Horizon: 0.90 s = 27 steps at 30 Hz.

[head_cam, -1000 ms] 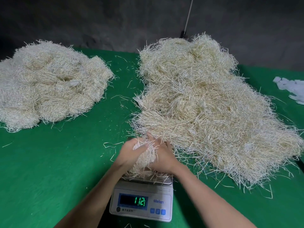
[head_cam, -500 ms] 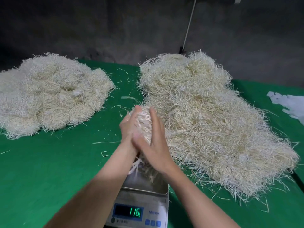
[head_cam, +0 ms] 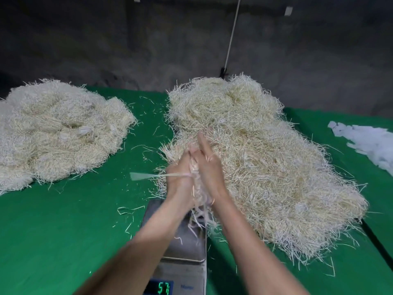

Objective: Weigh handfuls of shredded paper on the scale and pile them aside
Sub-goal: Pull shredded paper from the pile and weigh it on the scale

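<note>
**Handful lifted off the scale**

On the green table (head_cam: 80,220), the big loose heap (head_cam: 265,162) and the left pile (head_cam: 59,135) lay as a second before. The scale (head_cam: 185,241) had lost its load; only stray shreds lay on the pan. Above it, the left hand (head_cam: 180,175) curled round the handful (head_cam: 196,188), and the right hand (head_cam: 209,167) pressed against it, forefinger straight, other fingers blurred beyond telling. A pale strip (head_cam: 144,176) now stuck out leftward. The display (head_cam: 161,288) had dropped. Weighing looked finished; piling aside remained.
</note>
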Each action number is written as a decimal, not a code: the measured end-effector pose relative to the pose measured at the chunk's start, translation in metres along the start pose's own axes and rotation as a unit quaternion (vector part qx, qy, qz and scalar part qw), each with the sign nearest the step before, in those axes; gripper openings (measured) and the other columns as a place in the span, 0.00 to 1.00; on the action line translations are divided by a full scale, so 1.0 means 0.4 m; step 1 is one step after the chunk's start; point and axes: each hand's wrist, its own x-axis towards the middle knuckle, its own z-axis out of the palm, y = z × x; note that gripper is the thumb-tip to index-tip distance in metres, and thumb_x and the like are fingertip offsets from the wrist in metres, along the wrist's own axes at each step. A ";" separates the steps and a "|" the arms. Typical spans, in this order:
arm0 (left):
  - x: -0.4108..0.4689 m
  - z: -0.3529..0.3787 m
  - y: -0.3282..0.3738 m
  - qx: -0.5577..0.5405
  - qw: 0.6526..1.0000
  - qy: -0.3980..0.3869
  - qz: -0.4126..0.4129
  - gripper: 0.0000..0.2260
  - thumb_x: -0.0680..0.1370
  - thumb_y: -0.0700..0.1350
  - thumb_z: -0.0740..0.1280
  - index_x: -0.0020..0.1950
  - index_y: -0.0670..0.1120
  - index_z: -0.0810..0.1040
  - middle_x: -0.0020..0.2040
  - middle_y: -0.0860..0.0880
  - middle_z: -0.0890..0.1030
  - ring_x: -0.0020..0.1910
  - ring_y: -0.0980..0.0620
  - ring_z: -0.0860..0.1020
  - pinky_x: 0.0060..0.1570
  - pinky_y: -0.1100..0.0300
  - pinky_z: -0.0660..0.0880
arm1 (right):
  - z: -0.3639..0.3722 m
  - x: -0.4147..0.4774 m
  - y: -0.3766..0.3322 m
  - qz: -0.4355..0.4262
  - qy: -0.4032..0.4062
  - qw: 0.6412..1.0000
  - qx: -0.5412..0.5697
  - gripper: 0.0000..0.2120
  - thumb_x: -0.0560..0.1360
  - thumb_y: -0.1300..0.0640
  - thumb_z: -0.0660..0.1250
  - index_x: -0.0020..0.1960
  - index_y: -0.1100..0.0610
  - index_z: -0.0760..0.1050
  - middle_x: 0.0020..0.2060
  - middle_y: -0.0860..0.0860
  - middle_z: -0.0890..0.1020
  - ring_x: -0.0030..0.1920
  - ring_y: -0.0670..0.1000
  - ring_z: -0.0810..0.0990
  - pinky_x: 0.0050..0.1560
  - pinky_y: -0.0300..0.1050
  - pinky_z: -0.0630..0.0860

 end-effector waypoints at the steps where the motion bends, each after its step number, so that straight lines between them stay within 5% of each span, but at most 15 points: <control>1: 0.014 0.002 0.019 0.014 0.999 0.009 0.048 0.10 0.80 0.48 0.63 0.40 0.45 0.76 0.31 0.50 0.79 0.27 0.58 0.77 0.27 0.66 0.74 | 0.024 -0.042 0.004 -0.019 -0.011 1.000 -0.009 0.24 0.75 0.38 0.61 0.68 0.28 0.59 0.72 0.36 0.59 0.70 0.46 0.66 0.65 0.48 0.69; 4: 0.037 0.008 0.032 0.022 0.993 0.027 0.114 0.09 0.81 0.43 0.61 0.40 0.45 0.71 0.34 0.49 0.73 0.27 0.56 0.73 0.26 0.64 0.69 | 0.059 -0.085 0.031 -0.028 0.010 0.999 -0.025 0.19 0.68 0.29 0.62 0.58 0.20 0.62 0.65 0.30 0.65 0.64 0.36 0.68 0.60 0.38 0.69; 6: 0.023 0.003 0.001 0.063 0.995 -0.035 0.066 0.15 0.81 0.54 0.57 0.49 0.43 0.73 0.40 0.48 0.77 0.34 0.57 0.78 0.32 0.64 0.74 | 0.024 -0.039 0.017 0.013 0.053 0.999 -0.002 0.09 0.72 0.36 0.64 0.51 0.33 0.75 0.49 0.31 0.78 0.48 0.33 0.76 0.48 0.31 0.73; 8: 0.001 -0.002 -0.019 0.066 0.994 -0.089 -0.021 0.29 0.76 0.66 0.54 0.64 0.46 0.73 0.57 0.47 0.80 0.55 0.55 0.80 0.52 0.53 0.78 | -0.021 0.017 0.020 0.070 0.111 0.990 0.056 0.14 0.75 0.42 0.64 0.48 0.52 0.77 0.31 0.41 0.77 0.31 0.40 0.74 0.39 0.32 0.74; 10: -0.005 -0.013 -0.036 0.112 0.989 -0.078 0.059 0.30 0.69 0.70 0.54 0.62 0.54 0.75 0.65 0.52 0.74 0.66 0.52 0.71 0.64 0.52 0.68 | -0.050 0.041 0.017 0.103 0.158 0.978 0.091 0.22 0.74 0.41 0.64 0.59 0.56 0.71 0.40 0.43 0.71 0.39 0.43 0.70 0.47 0.37 0.70; 12: 0.002 -0.027 -0.047 0.202 0.966 -0.009 0.161 0.25 0.67 0.71 0.55 0.58 0.62 0.74 0.67 0.58 0.67 0.69 0.56 0.63 0.66 0.58 0.59 | -0.065 0.052 0.010 0.122 0.191 0.964 0.140 0.27 0.73 0.39 0.64 0.60 0.60 0.71 0.48 0.54 0.76 0.48 0.53 0.76 0.51 0.44 0.72; 14: 0.018 -0.032 -0.059 0.149 0.985 -0.037 0.072 0.34 0.66 0.72 0.55 0.69 0.59 0.66 0.72 0.55 0.64 0.71 0.53 0.63 0.68 0.52 0.59 | -0.076 0.070 -0.002 0.181 0.184 0.939 0.226 0.24 0.73 0.39 0.65 0.57 0.58 0.75 0.58 0.68 0.76 0.58 0.68 0.76 0.59 0.61 0.73; 16: 0.027 -0.030 -0.069 -0.028 0.982 -0.167 -0.086 0.40 0.65 0.73 0.52 0.73 0.54 0.64 0.69 0.47 0.73 0.66 0.46 0.72 0.66 0.43 0.66 | -0.067 0.085 -0.004 0.192 0.195 0.918 0.286 0.24 0.73 0.40 0.65 0.61 0.56 0.74 0.59 0.67 0.75 0.57 0.68 0.77 0.56 0.63 0.76; 18: 0.012 -0.004 -0.062 -0.110 0.969 -0.197 -0.095 0.39 0.66 0.73 0.54 0.71 0.51 0.67 0.64 0.44 0.77 0.63 0.45 0.76 0.65 0.44 0.69 | -0.051 0.086 0.011 0.111 0.219 0.954 0.173 0.23 0.77 0.44 0.62 0.66 0.57 0.70 0.62 0.57 0.76 0.51 0.52 0.80 0.48 0.46 0.80; 21: 0.038 0.027 -0.034 -0.088 0.992 -0.084 -0.025 0.31 0.69 0.69 0.59 0.60 0.47 0.78 0.54 0.45 0.82 0.54 0.48 0.81 0.51 0.55 0.77 | -0.022 0.042 0.063 -0.003 0.165 0.982 -0.089 0.15 0.81 0.51 0.57 0.64 0.56 0.72 0.60 0.47 0.74 0.57 0.44 0.73 0.63 0.44 0.72; 24: 0.107 0.022 0.009 -0.037 0.996 0.064 -0.057 0.26 0.71 0.63 0.66 0.53 0.41 0.80 0.49 0.39 0.81 0.45 0.45 0.81 0.45 0.54 0.77 | 0.015 -0.032 0.114 -0.051 0.054 0.985 -0.156 0.22 0.78 0.46 0.54 0.69 0.54 0.69 0.63 0.41 0.67 0.62 0.37 0.61 0.66 0.25 0.51; 27: 0.098 0.019 -0.017 0.032 0.995 0.077 -0.050 0.25 0.74 0.59 0.67 0.55 0.38 0.78 0.41 0.44 0.79 0.31 0.56 0.79 0.31 0.65 0.75 | 0.004 -0.020 0.101 -0.075 0.086 0.976 -0.185 0.25 0.72 0.35 0.52 0.59 0.52 0.69 0.56 0.42 0.71 0.55 0.41 0.68 0.60 0.36 0.64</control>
